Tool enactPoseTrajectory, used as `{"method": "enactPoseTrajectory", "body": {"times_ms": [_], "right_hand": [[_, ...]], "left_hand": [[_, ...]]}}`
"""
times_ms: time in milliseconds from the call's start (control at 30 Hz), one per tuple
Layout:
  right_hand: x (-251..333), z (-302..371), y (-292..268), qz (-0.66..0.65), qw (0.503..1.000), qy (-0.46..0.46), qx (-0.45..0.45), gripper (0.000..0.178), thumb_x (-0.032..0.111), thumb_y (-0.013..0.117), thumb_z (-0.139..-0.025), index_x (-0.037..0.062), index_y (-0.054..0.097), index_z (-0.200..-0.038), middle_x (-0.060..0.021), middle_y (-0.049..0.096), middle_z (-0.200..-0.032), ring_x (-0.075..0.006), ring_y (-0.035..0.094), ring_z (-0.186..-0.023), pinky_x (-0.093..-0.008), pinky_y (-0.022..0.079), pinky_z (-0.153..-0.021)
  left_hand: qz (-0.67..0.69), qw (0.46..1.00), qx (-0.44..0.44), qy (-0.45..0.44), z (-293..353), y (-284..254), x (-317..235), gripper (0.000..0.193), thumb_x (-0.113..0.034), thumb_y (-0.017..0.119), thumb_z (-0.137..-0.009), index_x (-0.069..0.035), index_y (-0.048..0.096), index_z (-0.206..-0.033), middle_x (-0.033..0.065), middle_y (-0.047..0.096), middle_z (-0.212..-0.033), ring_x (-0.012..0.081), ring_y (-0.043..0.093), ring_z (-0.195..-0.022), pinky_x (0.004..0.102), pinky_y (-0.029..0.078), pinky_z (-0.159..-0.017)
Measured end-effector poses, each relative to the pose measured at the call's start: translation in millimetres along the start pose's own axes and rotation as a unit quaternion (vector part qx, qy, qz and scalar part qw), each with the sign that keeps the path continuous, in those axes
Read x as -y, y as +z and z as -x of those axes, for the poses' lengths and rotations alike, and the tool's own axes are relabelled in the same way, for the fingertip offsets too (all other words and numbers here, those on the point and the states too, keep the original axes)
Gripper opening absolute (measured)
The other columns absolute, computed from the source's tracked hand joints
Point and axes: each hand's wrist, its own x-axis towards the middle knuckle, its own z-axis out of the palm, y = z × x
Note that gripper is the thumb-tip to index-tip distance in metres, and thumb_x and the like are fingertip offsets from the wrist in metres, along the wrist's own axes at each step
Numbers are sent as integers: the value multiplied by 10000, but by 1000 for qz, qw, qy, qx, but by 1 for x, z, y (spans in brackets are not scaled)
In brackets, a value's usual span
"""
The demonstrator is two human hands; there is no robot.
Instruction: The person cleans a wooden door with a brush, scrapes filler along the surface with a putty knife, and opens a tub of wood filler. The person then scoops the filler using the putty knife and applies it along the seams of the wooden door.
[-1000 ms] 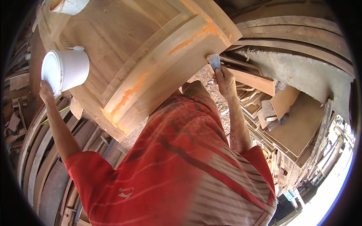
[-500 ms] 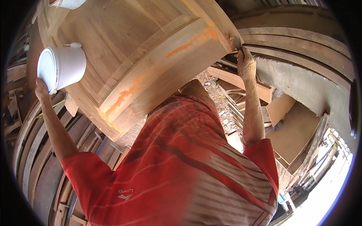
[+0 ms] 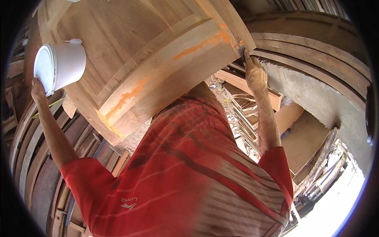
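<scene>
A wooden panelled door (image 3: pixel 166 73) spreads out before me, streaked with orange filler (image 3: pixel 128 96) along its near rail and toward its right corner. At that corner my right hand (image 3: pixel 256 77) pinches a putty knife (image 3: pixel 240 49), its dark blade against the wood beside a small orange dab. Much of the knife's handle is hidden by the fingers. On the left, my left hand (image 3: pixel 38 91) grips the rim of a white plastic bucket (image 3: pixel 69 65). The bucket's pale round end faces left, and its side is over the door's left part.
Long stacked boards (image 3: pixel 41 158) fill the left side below the bucket. At the right, more curved planks (image 3: pixel 308 47) lie above a grey concrete ledge (image 3: pixel 316 81). Brown sheets (image 3: pixel 306 136) and wood scraps lie under the right forearm. Another pale container's edge shows at the top left.
My right hand and the putty knife have shifted slightly left and down, onto the door's corner. The left hand and bucket appear a little farther left as the view moves slightly.
</scene>
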Motion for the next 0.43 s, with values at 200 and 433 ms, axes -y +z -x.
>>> {"method": "enactPoseTrajectory", "body": {"times_ms": [200,433], "right_hand": [[3,4,-45,29,993,25,111,437,181,617,-1009,152,606,-1445,-171,684,-1049,-405,717,-911,-527,590,-782],[-1,-41,-31,2,997,-31,71,427,212,643,-1002,146,620,-1423,-177,707,-1072,-403,729,-922,-522,597,-762]], "left_hand": [[-15,999,21,-32,10,12,-15,676,-545,495,-994,83,708,-1131,128,670,-982,245,587,-931,404,475,-906],[-23,1000,-6,20,-4,5,-3,702,-561,469,-998,69,715,-1185,183,724,-1059,296,633,-1000,441,472,-959]]}}
